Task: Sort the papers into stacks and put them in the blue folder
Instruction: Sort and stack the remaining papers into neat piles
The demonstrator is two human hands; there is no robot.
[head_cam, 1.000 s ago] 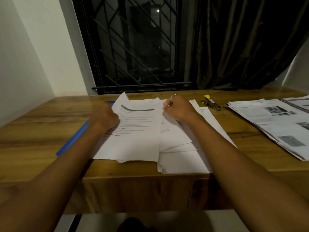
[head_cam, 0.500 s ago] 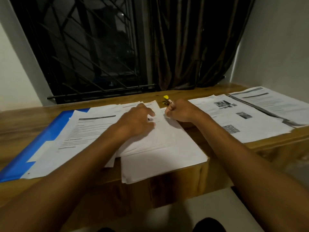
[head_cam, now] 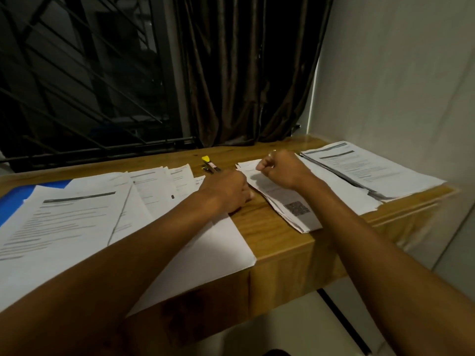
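Note:
A blue folder (head_cam: pixel 10 201) lies at the table's far left, mostly covered by a loose spread of printed papers (head_cam: pixel 77 222). Right of centre lies a paper stack with a QR code (head_cam: pixel 295 209). My right hand (head_cam: pixel 282 168) is curled in a fist and pinches the top edge of that stack's uppermost sheet. With its fingers curled, my left hand (head_cam: pixel 226 191) sits at the stack's left edge, fingertips against the paper. The back of that hand hides whether it grips anything. Another printed stack (head_cam: pixel 365 170) lies at the far right.
A stapler with a yellow tip (head_cam: pixel 210 165) lies behind my hands near the window. The wooden table (head_cam: pixel 270 240) ends at a wall on the right. One sheet (head_cam: pixel 205 260) overhangs the front edge. A barred window and a dark curtain stand behind.
The view has swung right. My right hand moved from the middle pile to the QR-code stack. My left hand left the spread papers and followed to that stack's left edge.

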